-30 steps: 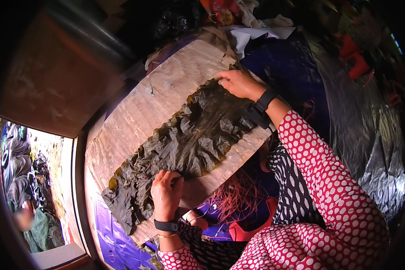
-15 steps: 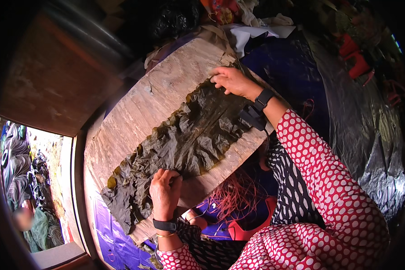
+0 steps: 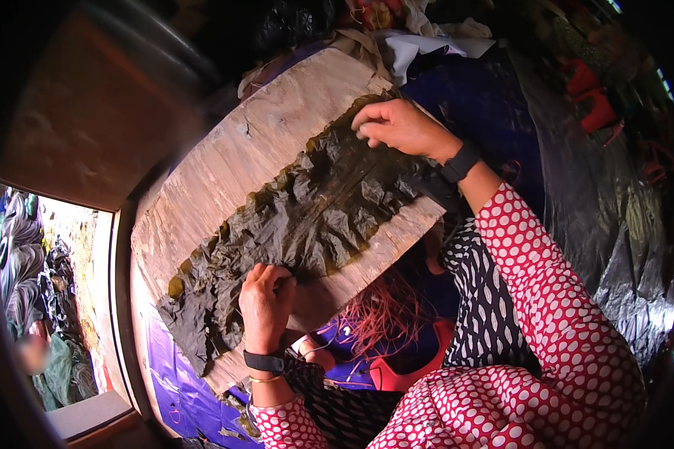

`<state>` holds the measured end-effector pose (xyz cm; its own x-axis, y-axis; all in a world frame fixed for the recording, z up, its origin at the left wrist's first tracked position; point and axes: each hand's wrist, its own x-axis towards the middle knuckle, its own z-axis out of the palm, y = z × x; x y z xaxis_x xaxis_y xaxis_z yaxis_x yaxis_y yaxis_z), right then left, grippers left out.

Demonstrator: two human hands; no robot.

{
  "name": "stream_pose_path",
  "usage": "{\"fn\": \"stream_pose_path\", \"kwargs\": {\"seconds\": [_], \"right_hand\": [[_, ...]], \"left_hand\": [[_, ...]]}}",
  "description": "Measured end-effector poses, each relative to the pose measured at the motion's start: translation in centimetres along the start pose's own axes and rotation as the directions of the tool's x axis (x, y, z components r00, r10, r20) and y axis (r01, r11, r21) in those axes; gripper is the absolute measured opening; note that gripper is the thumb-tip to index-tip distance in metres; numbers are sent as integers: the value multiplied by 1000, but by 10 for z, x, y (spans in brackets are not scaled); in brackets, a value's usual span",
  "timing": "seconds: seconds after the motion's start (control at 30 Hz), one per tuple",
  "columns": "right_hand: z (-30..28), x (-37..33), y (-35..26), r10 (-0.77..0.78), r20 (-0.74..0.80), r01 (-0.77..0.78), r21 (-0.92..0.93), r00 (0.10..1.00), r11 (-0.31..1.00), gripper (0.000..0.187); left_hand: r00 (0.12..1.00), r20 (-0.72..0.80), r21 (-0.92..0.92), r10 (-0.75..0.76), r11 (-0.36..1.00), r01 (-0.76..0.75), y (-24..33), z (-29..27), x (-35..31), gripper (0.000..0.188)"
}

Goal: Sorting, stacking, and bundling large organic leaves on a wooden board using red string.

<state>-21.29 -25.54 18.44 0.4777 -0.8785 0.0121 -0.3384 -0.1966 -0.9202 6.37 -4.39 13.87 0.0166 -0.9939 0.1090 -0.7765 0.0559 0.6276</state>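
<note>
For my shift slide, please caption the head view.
Left hand and right hand at a crinkled dark sheet spread on a wooden board, with red strands nearby.

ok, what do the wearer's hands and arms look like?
Both ungloved. Left hand: black left wristband, with a thin gold-coloured bangle on its elbow side. Right hand: black right wristband. Left sleeve and right sleeve: red with white dots.

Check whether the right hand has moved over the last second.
Yes, slightly. Judged against the wooden board, the right hand has shifted toward the person, inward from the far edge of the dark leafy sheet.
</note>
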Motion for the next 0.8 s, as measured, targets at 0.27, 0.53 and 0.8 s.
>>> {"fn": "stream_pose_path", "kwargs": {"seconds": [0.27, 0.53, 0.8], "right_hand": [[2, -68, 10, -134, 238, 226, -418, 962, 880, 27], [-27, -77, 19, -105, -66, 70, -401, 992, 914, 11], [-9, -82, 22, -152, 180, 227, -543, 972, 808, 21]], "left_hand": [[998, 12, 5, -58, 998, 58, 11, -2, 0, 33], [999, -24, 108, -33, 994, 36, 7, 4, 1, 27], [999, -21, 107, -49, 993, 52, 2, 8, 5, 25]]}}
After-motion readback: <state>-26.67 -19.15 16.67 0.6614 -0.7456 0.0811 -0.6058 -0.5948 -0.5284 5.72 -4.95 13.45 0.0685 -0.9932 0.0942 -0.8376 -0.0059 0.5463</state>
